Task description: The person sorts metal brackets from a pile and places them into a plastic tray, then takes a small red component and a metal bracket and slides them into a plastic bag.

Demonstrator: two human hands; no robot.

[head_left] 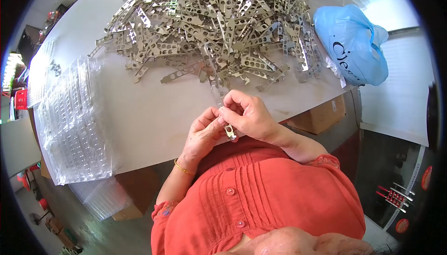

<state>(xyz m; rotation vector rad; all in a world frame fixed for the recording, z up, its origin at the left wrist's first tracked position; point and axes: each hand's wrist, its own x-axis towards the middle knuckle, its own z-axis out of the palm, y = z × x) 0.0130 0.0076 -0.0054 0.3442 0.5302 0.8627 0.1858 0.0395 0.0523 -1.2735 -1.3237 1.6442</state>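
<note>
My left hand (pixel 204 133) and my right hand (pixel 251 115) meet near the table's front edge, in front of my body. Their fingers are pinched together around a small metal bracket (pixel 229 131), whose lower end sticks out below them. A narrow clear plastic strip (pixel 215 90) extends upward from the fingers toward a large pile of flat metal brackets with round holes (pixel 200 27). How the strip and bracket meet is hidden by the fingers.
Stacked clear plastic trays (pixel 77 120) lie on the table's (pixel 139 120) left part. A blue plastic bag (pixel 349 43) sits at the right edge. Cardboard boxes (pixel 321 115) stand below the table.
</note>
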